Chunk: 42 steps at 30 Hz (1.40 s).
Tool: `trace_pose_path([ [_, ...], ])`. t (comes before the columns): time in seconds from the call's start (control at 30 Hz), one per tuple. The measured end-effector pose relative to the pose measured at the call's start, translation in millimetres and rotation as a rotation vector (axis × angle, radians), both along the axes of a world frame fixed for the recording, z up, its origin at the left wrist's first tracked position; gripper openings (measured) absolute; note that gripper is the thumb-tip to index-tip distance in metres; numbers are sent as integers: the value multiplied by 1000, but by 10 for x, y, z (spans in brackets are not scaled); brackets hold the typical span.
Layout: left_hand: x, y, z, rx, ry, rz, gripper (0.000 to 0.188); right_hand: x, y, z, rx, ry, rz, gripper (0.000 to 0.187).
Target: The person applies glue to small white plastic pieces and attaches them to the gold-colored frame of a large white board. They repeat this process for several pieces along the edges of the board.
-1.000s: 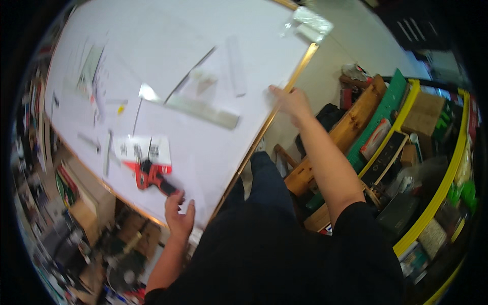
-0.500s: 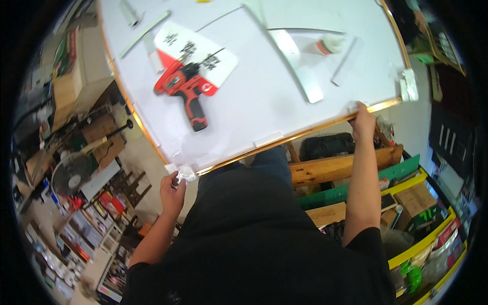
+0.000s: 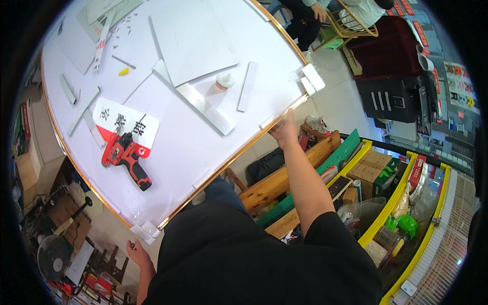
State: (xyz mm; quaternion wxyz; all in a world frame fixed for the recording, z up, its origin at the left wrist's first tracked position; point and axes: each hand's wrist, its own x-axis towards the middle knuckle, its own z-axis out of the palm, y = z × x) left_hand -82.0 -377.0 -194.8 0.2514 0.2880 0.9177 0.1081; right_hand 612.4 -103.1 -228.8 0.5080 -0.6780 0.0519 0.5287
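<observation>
The near edge first: it's the gold trim (image 3: 216, 176) of a big white panel (image 3: 190, 161), slanting from lower left up to the right in front of the person. The right hand (image 3: 285, 131) is at that edge close to the far right corner, fingertips tucked against the trim; they're partly hidden, so I can't tell if they're pinching it. The left hand (image 3: 139, 252) is just off the lower left corner, fingers loosely curled with a bit of space between thumb and fingers. That corner has a plastic wrap (image 3: 146, 232), and the right corner has a white corner guard (image 3: 313, 79).

For moving room, pale floor shows beyond both corners. On the right side it's tighter: a brown plank (image 3: 290, 166) and a green board (image 3: 338, 152) lean under the right forearm, next to a yellow-railed bin full of stuff. Left side has a fan (image 3: 53, 258) among clutter, and two people sit up at the top right.

Counts on top of the panel: one red and black drill (image 3: 127, 158) lying partly over one red and white card (image 3: 145, 123), one bottle (image 3: 223, 82), one yellow bit (image 3: 123, 71), and at least six narrow strips.
</observation>
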Motion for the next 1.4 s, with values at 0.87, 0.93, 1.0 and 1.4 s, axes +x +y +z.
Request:
trace_pose_path([
  [0.87, 422, 1347, -150, 458, -119, -180, 50, 446, -808, -138, -194, -250, -116, 88],
  [0.93, 544, 1556, -63, 495, -154, -121, 49, 549, -901, -144, -200, -282, -62, 80],
  [1.0, 688, 1793, 16, 551, -167, -103, 50, 711, -942, -202, -207, -279, -23, 73],
  [1.4, 2888, 2333, 357, 738, -338, 162, 52, 2591, 7, -460, -442, -720, 1012, 73],
])
